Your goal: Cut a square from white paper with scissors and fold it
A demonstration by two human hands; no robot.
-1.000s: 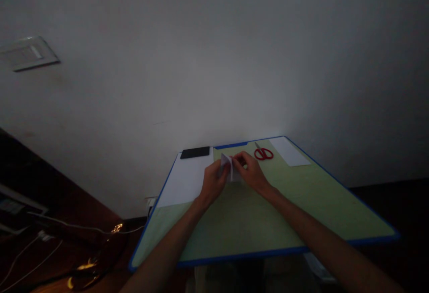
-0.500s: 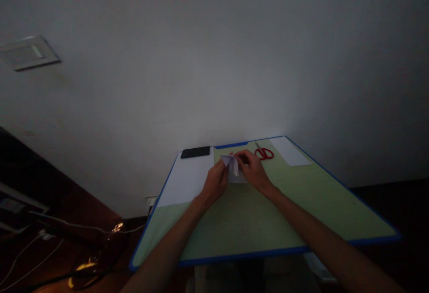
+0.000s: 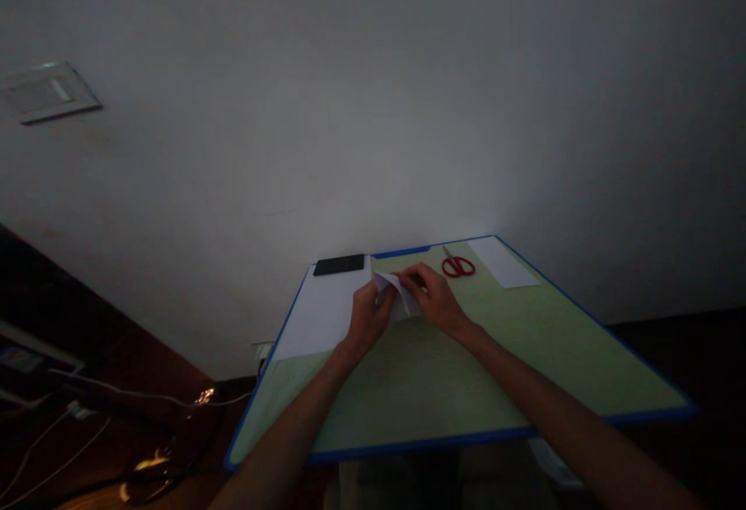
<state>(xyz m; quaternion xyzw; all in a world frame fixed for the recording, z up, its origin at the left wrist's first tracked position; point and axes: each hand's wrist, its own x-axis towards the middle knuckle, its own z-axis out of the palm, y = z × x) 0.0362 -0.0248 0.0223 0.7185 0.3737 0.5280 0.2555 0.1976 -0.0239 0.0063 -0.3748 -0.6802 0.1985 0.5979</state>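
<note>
Between my hands is a folded piece of white paper (image 3: 402, 304), raised above the table with its layers partly spread. My left hand (image 3: 369, 314) grips its left side, thumb toward the middle of the folds. The fingertips of my right hand (image 3: 432, 296) pinch the paper's upper right edge. Some fingers of both hands are hidden behind the paper. Just beyond my right hand lie scissors with red handles (image 3: 458, 266), blades pointing toward the wall.
The green table (image 3: 466, 385) has a blue rim and stands against a grey wall (image 3: 373, 106). A white sheet (image 3: 320, 312) lies at left with a black phone-like slab (image 3: 339, 264) on its far end. A white paper strip (image 3: 506, 265) lies far right. Cables (image 3: 157, 397) hang at lower left.
My left hand has shifted slightly left and down, and the paper's folds now stand wider apart. My right hand keeps its pinch, nearly in place.
</note>
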